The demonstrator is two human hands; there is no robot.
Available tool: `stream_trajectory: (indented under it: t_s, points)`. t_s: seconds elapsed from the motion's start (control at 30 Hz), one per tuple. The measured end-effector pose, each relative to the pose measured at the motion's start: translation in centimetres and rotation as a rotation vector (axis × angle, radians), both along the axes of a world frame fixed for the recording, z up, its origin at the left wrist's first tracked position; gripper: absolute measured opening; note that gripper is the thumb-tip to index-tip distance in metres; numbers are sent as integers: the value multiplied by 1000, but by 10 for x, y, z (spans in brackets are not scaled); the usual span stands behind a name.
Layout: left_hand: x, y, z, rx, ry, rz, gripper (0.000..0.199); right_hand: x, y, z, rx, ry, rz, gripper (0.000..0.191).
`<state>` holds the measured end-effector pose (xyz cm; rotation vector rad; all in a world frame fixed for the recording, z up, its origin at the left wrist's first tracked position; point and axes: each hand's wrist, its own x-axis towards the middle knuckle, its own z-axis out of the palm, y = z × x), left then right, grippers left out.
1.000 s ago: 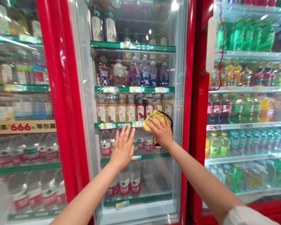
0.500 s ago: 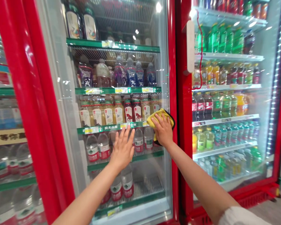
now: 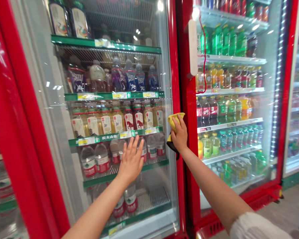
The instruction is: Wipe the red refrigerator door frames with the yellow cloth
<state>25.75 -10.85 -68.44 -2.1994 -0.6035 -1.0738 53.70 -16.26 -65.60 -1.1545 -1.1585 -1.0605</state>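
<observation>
At mid-frame your left hand has its fingers spread, while right of centre your right hand, the nearer one, grips the yellow cloth, its long axis roughly upright, over the red door frame, rightward of the shelved bottles.

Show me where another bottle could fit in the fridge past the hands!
The lowest shelf has bare rack between the red-labelled bottles and the right inner wall. Higher, right of two dark bottles, the front looks free too. Crowded: the amber bottles.
</observation>
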Motion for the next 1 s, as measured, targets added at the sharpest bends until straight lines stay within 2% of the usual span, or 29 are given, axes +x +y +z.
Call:
stream_trajectory:
  t_s: [0.03,0.17,0.2,0.23,0.3,0.4,0.43,0.47,0.5,0.53,0.57,0.63,0.73,0.77,0.8,0.83,0.87,0.9,1.0]
  points:
    - [2,0,-2,2,-1,7,73,-1,0,-12,2,6,4,60]
    - [1,1,-12,3,2,5,78,-6,-5,-81,-44,4,29,58]
    - [1,1,-13,0,6,-1,79,-6,-7,-88,-58,-4,40,58]
    - [0,2,-14,-3,10,-7,80,-5,-8,-87,-68,-10,52,57]
    - [1,2,-14,-9,6,-10,82,-1,-10,-62,-75,-12,73,56]
    - [5,1,-14,-25,-7,-3,86,6,-8,-3,-61,-15,91,55]
    - [6,1,-15,-30,-10,1,86,8,-6,11,-63,-22,93,56]
    - [7,1,-16,-35,-12,5,86,9,-5,18,-66,-27,90,56]
    - [7,1,-18,-38,-15,8,86,8,-4,17,-75,-30,83,57]
    - [7,0,-21,-40,-16,10,85,6,-4,7,-88,-27,72,59]
    - [6,0,-25,-41,-15,11,85,3,-5,-12,-104,-18,57,60]
    - [3,-2,-35,-42,-9,8,86,-7,-9,-69,-146,12,17,64]
    - [-7,-4,-52,-38,4,2,85,-19,-19,-171,-228,39,-43,73]
    - [-12,-4,-57,-36,7,1,84,-22,-23,-197,-266,30,-51,76]
    - [-17,-5,-62,-36,11,-1,83,-22,-26,-215,-303,14,-55,79]
    - [-22,-5,-65,-35,16,-6,83,-22,-29,-223,-329,-4,-59,81]
    - [-27,-5,-67,-35,22,-12,83,-21,-31,-222,-352,-20,-65,82]
    - [-31,-5,-68,-35,28,-20,84,-20,-32,-212,-369,-32,-73,82]
    - [-40,-6,-68,-45,33,-24,83,-18,-28,-156,-400,-47,-110,78]
